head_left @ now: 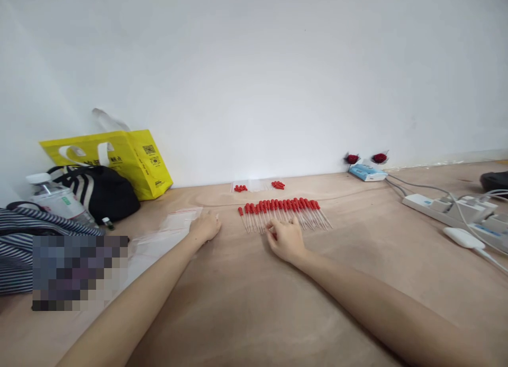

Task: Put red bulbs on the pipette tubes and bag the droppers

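Observation:
Several droppers (283, 205) with red rubber bulbs and slim clear tubes lie side by side in a row on the table, bulbs toward the wall. My right hand (286, 240) is at the tube ends near the middle of the row, fingers bent and apart, touching or just over the tubes; its fingertips are partly hidden. To the left, my left hand (205, 228) lies palm down with fingers loosely extended, at the right edge of clear zip bags (180, 221) with red seal lines. Nothing shows in its fingers.
Behind the row lies a clear bag (256, 185) between small groups of red bulbs (240, 188). At left stand a yellow bag (148, 166), a black pouch (115, 190) and a bottle (63, 203). A power strip (428, 205) with cables and a tissue pack (368, 172) are at right.

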